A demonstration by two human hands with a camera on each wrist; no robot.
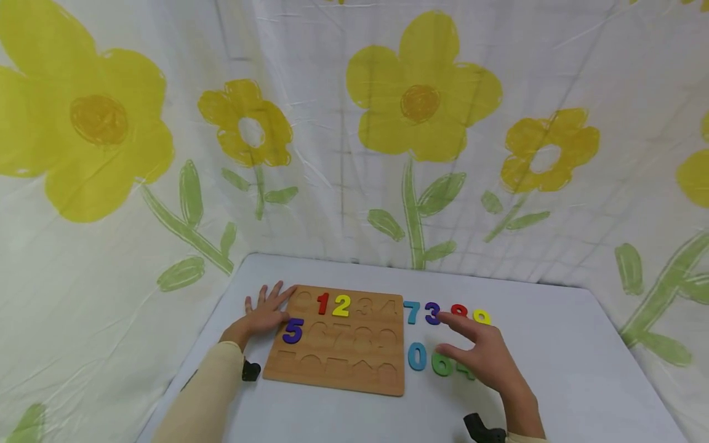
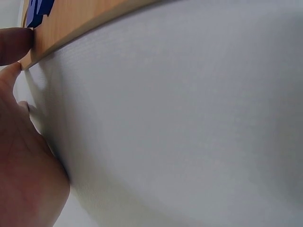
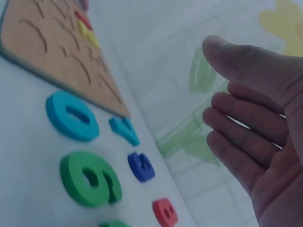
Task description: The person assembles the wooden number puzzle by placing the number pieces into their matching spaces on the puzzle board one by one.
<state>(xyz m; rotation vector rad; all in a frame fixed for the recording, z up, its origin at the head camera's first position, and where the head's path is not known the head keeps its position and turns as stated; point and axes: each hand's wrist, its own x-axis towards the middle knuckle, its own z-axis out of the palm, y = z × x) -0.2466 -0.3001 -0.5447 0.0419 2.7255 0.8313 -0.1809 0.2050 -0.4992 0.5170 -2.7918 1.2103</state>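
A wooden number board (image 1: 310,372) lies on the table. My left hand (image 1: 264,315) rests at its upper left edge, fingers spread and thumb beside the purple 5 (image 1: 293,331). In the board's top row are a red 1 (image 1: 323,303) and a yellow 2 (image 1: 341,306). My right hand (image 1: 483,352) hovers over the loose numbers, thumb and fingers apart, holding nothing. Nearest its fingertips are the purple 3 (image 1: 431,314) and the green 6 (image 3: 71,177). The right hand partly covers the red 8 (image 1: 458,309) and the green 4 (image 1: 464,371).
Right of the board, a blue 7 (image 1: 411,312) and a blue 0 (image 1: 417,357) lie close to its edge. A yellow 9 (image 1: 482,316) sits farther right. Behind the white table (image 1: 559,344) hangs a curtain (image 1: 321,203) printed with yellow flowers.
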